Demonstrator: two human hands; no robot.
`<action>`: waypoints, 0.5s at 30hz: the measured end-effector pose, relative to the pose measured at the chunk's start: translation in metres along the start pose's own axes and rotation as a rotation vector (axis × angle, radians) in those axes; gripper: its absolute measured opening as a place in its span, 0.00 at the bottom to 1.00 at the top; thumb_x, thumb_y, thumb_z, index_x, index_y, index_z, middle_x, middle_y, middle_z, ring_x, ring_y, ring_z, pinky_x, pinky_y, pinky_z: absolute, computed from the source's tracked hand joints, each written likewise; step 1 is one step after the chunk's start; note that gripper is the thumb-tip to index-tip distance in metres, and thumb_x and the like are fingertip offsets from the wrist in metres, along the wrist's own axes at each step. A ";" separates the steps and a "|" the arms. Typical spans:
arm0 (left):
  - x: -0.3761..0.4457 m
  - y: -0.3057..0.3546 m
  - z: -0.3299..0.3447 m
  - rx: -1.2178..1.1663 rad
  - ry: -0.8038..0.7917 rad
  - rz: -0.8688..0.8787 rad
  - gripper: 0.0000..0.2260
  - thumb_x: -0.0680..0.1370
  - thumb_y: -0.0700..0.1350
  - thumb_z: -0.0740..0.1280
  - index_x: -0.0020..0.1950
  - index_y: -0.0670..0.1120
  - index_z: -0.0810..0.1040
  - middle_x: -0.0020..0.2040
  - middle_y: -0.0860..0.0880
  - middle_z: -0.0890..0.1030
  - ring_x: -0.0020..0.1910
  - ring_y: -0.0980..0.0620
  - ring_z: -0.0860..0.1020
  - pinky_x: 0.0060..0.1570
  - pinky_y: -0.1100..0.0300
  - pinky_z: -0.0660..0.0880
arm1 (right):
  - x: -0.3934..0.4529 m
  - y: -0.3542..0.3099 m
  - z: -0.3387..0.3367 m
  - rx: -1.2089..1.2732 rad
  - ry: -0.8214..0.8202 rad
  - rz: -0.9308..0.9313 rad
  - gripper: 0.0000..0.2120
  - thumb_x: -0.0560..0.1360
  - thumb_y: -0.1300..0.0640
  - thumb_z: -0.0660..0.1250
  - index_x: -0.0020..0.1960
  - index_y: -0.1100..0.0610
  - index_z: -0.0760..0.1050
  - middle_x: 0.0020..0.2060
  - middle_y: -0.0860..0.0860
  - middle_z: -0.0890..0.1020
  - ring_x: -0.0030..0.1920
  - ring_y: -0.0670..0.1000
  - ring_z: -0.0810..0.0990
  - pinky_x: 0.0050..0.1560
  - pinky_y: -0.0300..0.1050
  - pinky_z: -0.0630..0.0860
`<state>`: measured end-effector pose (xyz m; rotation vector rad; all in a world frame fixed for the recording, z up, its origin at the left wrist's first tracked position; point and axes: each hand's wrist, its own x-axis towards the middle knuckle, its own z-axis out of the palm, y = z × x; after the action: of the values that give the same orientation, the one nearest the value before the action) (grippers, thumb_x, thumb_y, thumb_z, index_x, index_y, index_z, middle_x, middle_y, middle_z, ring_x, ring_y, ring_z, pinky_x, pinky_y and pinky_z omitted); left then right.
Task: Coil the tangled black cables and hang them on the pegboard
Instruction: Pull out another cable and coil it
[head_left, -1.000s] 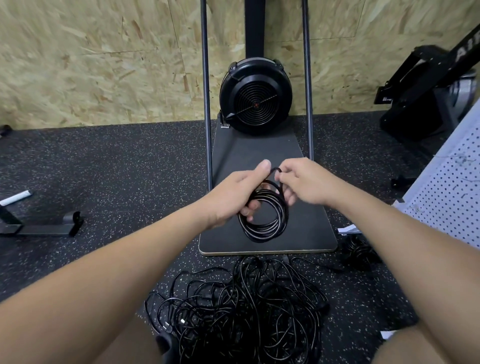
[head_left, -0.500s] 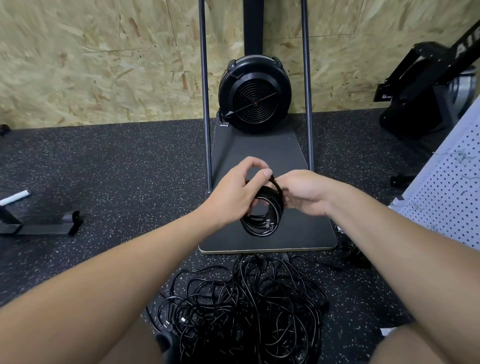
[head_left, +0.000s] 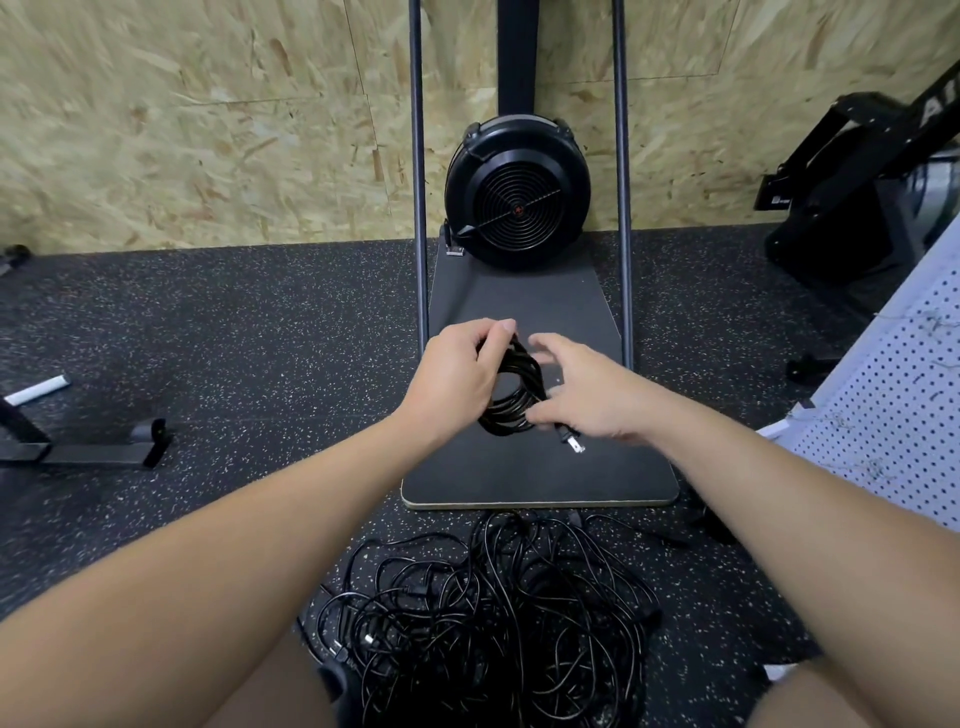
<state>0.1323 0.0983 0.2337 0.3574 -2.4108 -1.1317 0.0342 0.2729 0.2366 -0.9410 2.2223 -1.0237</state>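
Note:
A small coil of black cable hangs in the air over the dark base board. My left hand grips the coil's top left with curled fingers. My right hand is against the coil's right side; its thumb and lower fingers pinch the loose end, and its upper fingers are spread and blurred. The two-pronged plug sticks out below that hand. A big tangled pile of black cables lies on the floor between my knees. The white pegboard leans at the right edge.
A black fan housing and two upright poles stand on the base board against the chipboard wall. A black metal frame lies on the speckled floor at left. Another black machine sits at back right. A dark object lies beside the board's right corner.
My left hand turned the coil more edge-on and lifted it slightly. My right hand shifted from the coil's top down its right side, and the plug end now hangs free below it.

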 end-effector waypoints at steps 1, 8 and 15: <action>0.001 -0.002 -0.001 0.017 0.009 -0.014 0.22 0.88 0.59 0.60 0.43 0.46 0.80 0.33 0.45 0.79 0.34 0.42 0.76 0.39 0.48 0.75 | -0.002 0.000 -0.002 -0.013 -0.005 0.019 0.42 0.79 0.64 0.75 0.86 0.46 0.59 0.74 0.45 0.73 0.47 0.54 0.91 0.54 0.58 0.88; 0.003 -0.005 -0.012 -0.149 -0.238 -0.029 0.18 0.79 0.65 0.75 0.49 0.50 0.81 0.36 0.46 0.79 0.32 0.50 0.74 0.36 0.50 0.77 | -0.018 -0.018 -0.033 -0.471 0.148 -0.287 0.12 0.85 0.58 0.67 0.46 0.46 0.81 0.38 0.43 0.85 0.36 0.40 0.78 0.42 0.44 0.74; -0.006 -0.001 -0.012 0.044 -0.337 0.091 0.16 0.75 0.62 0.81 0.47 0.53 0.80 0.35 0.58 0.80 0.34 0.57 0.74 0.39 0.57 0.72 | -0.029 -0.021 -0.050 0.036 0.131 -0.310 0.11 0.85 0.65 0.66 0.53 0.56 0.86 0.40 0.53 0.88 0.33 0.50 0.74 0.33 0.39 0.71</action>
<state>0.1434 0.0920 0.2383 0.0722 -2.7135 -1.1781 0.0262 0.3075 0.2871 -1.2632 2.1974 -1.2905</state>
